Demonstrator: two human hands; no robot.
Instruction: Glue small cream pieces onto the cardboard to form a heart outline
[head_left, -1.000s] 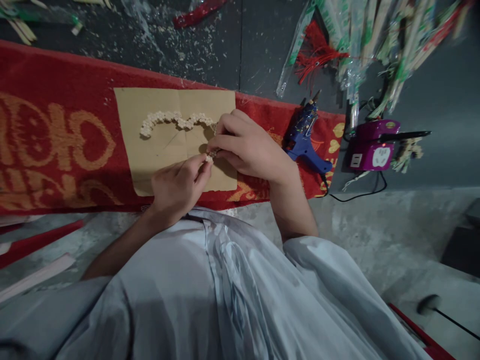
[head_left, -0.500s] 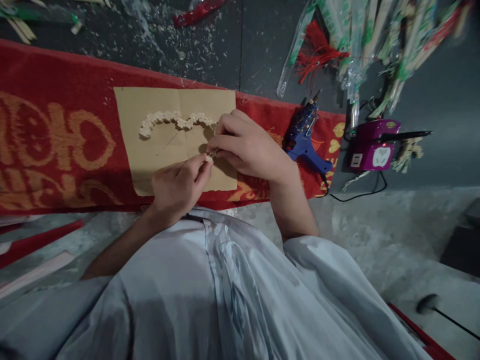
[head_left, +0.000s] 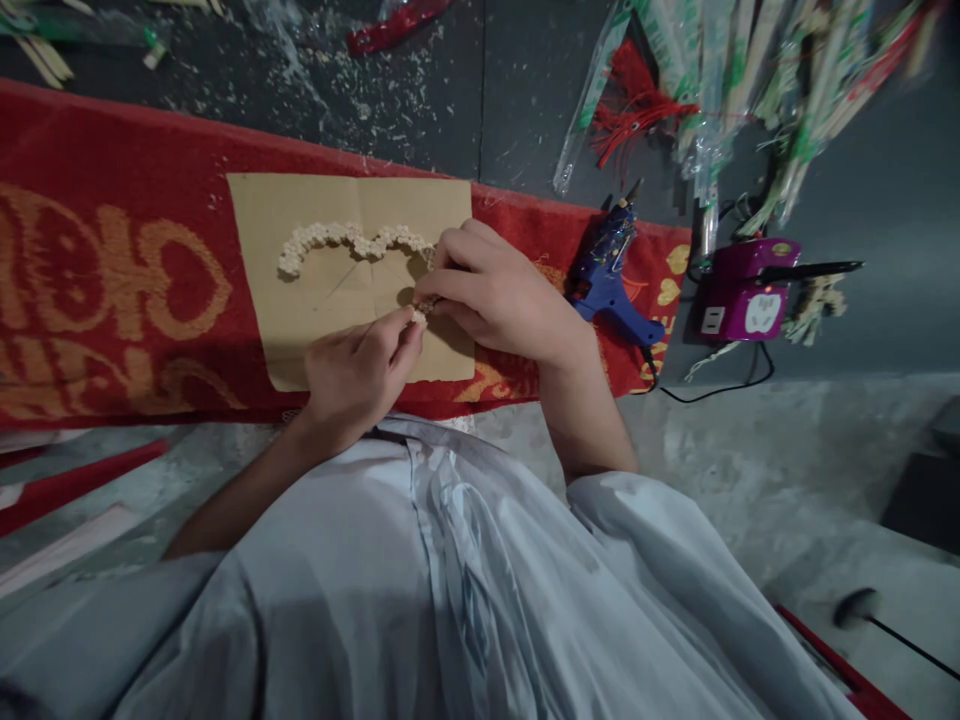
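Note:
On a creased tan sheet of paper (head_left: 300,340) lies a wavy strand of small cream flower-like clusters (head_left: 341,236). My left hand (head_left: 356,375) pinches a small cream piece (head_left: 418,318) between thumb and index finger, near the sheet's lower right. My right hand (head_left: 499,290) is closed beside it, its fingertips at the same end of the strand. That end curves down under my right fingers, which hide part of it. Fingertips of both hands almost meet there.
The paper rests on a red towel (head_left: 97,130) with orange lettering. To the right lie a blue glue gun (head_left: 606,265) and a purple power socket block (head_left: 750,290) with a black cord. Plastic-wrapped bundles (head_left: 720,100) and a red tassel (head_left: 637,100) cover the dark table's far right.

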